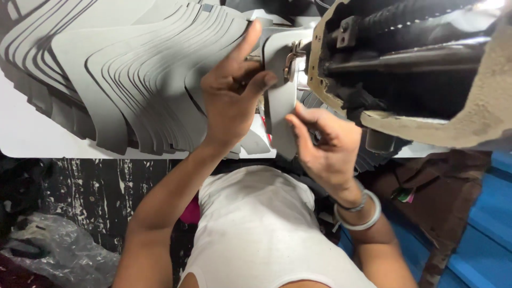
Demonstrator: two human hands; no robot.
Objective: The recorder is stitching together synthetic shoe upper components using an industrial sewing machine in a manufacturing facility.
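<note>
fanning across the white worktop's [32, 138] left side, a stack of grey cut pieces [122, 80] lies unsewn; left hand [232, 90] presses, right hand [325, 144] pinches one grey piece [280, 101] at the sewing machine's [405, 58] presser foot.

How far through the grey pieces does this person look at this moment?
Done: cannot tell; no finished pile is distinguishable. In hand: left hand and right hand hold one grey piece at the sewing machine foot. Left: a large fanned stack of grey pieces on the white table.
</note>
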